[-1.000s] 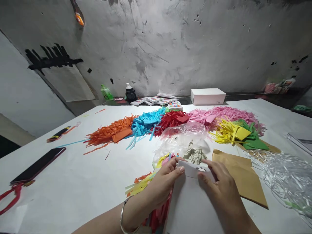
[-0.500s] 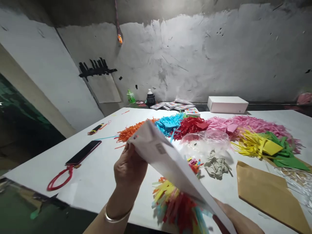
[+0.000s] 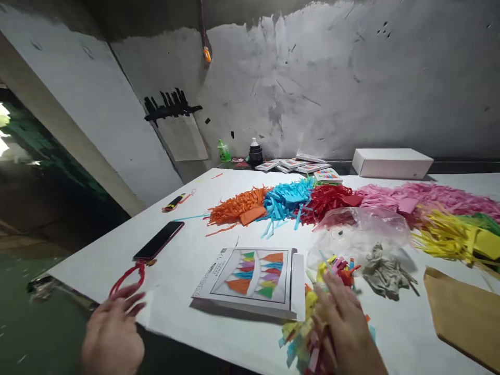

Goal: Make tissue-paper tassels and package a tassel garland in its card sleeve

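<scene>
A flat white box (image 3: 250, 278) with a picture of coloured tassels lies on the white tabletop, its right-hand flap standing out. Neither hand touches it. My right hand (image 3: 341, 320) rests over a bundle of multicoloured paper tassels (image 3: 300, 333), its fingers stretched out and covering part of the strips. My left hand (image 3: 115, 330) is at the front left edge, close to the red cord (image 3: 128, 276) of a black phone (image 3: 159, 240). Its fingers are loosely spread and slightly blurred, with nothing visible in them.
Piles of orange (image 3: 238, 205), blue (image 3: 289, 198), red (image 3: 328, 200) and pink paper fringe (image 3: 437, 195) line the back. A clear plastic bag (image 3: 359, 229), a crumpled grey cloth (image 3: 385, 273) and a brown envelope (image 3: 464, 312) lie rightward. A white carton (image 3: 392, 164) stands behind.
Both hands have let go of the white box, which now lies on the table picture side up. My left hand has moved left and toward the edge; my right hand is over the tassels.
</scene>
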A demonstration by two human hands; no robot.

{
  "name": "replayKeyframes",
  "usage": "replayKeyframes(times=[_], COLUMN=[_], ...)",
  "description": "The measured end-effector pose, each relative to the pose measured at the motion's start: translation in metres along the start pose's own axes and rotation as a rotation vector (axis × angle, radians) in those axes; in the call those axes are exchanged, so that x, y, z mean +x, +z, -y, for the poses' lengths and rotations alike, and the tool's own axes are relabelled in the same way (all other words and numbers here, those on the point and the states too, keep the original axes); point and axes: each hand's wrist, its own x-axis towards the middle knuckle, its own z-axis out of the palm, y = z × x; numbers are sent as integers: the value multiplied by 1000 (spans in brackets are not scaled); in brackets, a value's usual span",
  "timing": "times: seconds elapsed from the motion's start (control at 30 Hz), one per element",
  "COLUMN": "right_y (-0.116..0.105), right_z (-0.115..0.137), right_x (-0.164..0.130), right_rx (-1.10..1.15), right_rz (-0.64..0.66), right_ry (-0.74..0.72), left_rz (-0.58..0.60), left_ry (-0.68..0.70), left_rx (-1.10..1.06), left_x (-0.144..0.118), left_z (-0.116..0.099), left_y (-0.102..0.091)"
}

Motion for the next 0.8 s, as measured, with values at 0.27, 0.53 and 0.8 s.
replayKeyframes(times=[0.27, 0.53, 0.8], right_y=[11, -5, 19], right_z=[19, -35, -9], right_x=[-12, -48, -19], right_rx=[-207, -43, -69], right_rz=[259, 354, 236], right_ry=[261, 303, 277], left_rz=[811, 982, 821], left_ry=[384, 371, 485], left_rx=[646, 795, 453], left_x=[-94, -109, -115], left_z=[26, 42, 52], left_y=[122, 156, 130])
